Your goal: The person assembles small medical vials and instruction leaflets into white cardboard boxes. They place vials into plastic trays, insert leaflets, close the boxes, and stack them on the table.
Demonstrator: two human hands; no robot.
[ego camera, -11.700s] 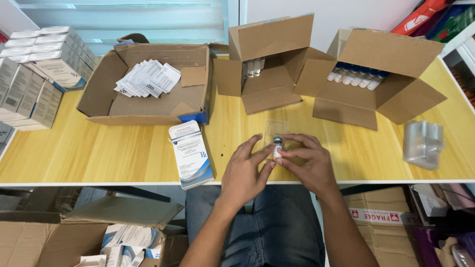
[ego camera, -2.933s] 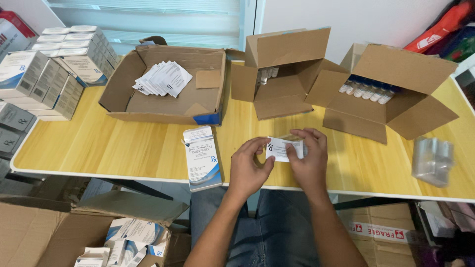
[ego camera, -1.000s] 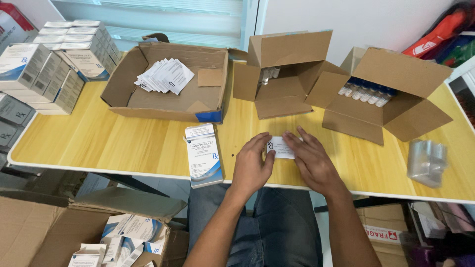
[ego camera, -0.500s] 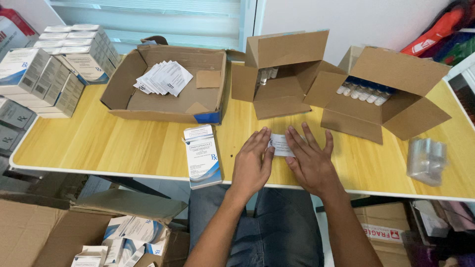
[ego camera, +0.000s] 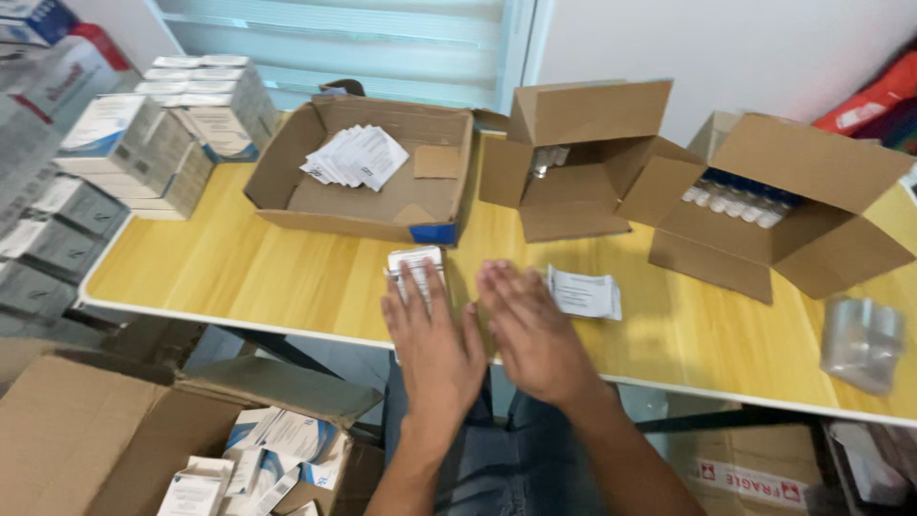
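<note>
My left hand (ego camera: 432, 336) lies flat over a small white and blue carton (ego camera: 414, 262) at the near edge of the wooden table (ego camera: 239, 268), fingers spread across it. My right hand (ego camera: 531, 327) hovers open beside it, fingers together, holding nothing. A folded white paper leaflet (ego camera: 585, 291) rests on the table just right of my right hand, apart from it.
Three open cardboard boxes stand at the back: one with folded leaflets (ego camera: 355, 157), one with vials (ego camera: 546, 162), one with capped vials (ego camera: 737, 201). Stacked cartons (ego camera: 143, 153) fill the left. A clear plastic tray (ego camera: 862, 340) sits at right. A floor box of cartons (ego camera: 258, 459) is below.
Both hands have left the leaflet and shifted left; the leaflet now lies free on the table and my left hand covers the small carton.
</note>
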